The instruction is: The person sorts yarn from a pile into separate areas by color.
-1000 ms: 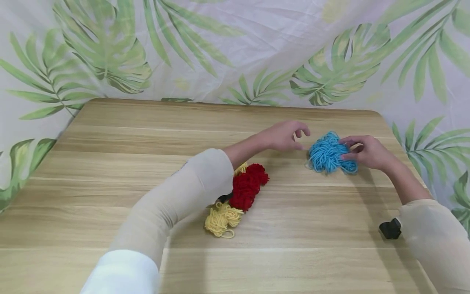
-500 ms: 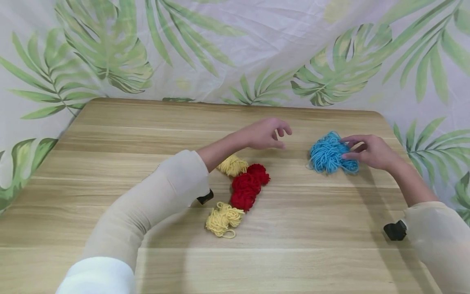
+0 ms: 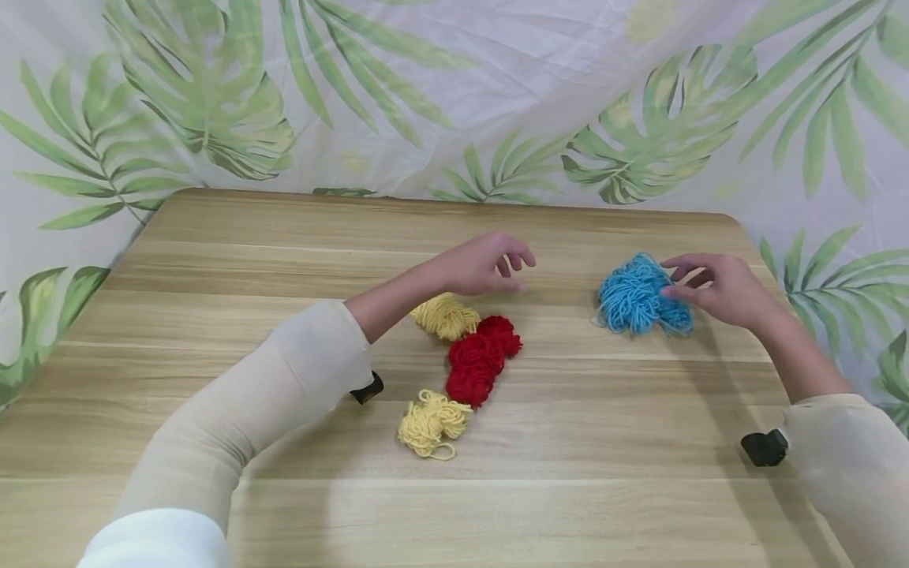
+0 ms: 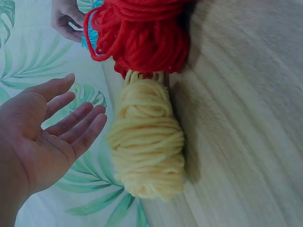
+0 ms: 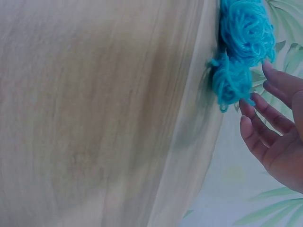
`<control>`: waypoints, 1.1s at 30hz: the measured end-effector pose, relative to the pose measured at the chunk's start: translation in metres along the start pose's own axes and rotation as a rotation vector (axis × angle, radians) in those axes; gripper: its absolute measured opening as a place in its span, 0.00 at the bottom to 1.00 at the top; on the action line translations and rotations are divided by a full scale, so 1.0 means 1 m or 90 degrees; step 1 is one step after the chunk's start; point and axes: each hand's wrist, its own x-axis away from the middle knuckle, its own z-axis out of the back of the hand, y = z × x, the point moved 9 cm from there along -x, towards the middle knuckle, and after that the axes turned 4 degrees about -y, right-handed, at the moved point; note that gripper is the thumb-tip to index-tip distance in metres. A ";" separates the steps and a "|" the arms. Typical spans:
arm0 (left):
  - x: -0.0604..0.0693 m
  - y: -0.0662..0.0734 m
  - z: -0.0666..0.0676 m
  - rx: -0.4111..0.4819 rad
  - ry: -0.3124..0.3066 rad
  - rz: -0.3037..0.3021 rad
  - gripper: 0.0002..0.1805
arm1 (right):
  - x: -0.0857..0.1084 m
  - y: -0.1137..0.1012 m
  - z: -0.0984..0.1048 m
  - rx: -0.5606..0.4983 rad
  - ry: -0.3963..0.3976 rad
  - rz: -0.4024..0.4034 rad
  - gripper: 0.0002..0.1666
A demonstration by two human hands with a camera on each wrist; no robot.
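In the head view a bundle of blue yarn [image 3: 639, 296] lies on the right part of the table. My right hand [image 3: 717, 290] is at its right side, fingers loosely bent and spread. In the right wrist view the fingertips [image 5: 258, 101] are beside the blue bundle; whether they touch it I cannot tell. My left hand [image 3: 486, 264] hovers over the table with relaxed fingers and an empty palm, seen in the left wrist view too. Below it lies a yellow yarn bundle [image 3: 446, 317], then a red yarn bundle [image 3: 474, 367] and a second yellow bundle [image 3: 432, 426], touching in a row.
The wooden table [image 3: 568, 505] spreads under everything, its far edge against a leaf-print cloth [image 3: 398, 87]. A black wrist-worn device [image 3: 367, 388] shows under the left sleeve, and another black device [image 3: 764, 448] beside the right sleeve.
My left hand has drawn away leftward from the blue yarn, uncovering the upper yellow bundle. My right hand has lifted slightly, its fingers easing off the blue yarn. The bundles stay put.
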 end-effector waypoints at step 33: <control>0.070 -0.019 0.002 -0.069 0.002 -0.024 0.19 | 0.001 -0.065 0.009 0.011 0.102 0.073 0.18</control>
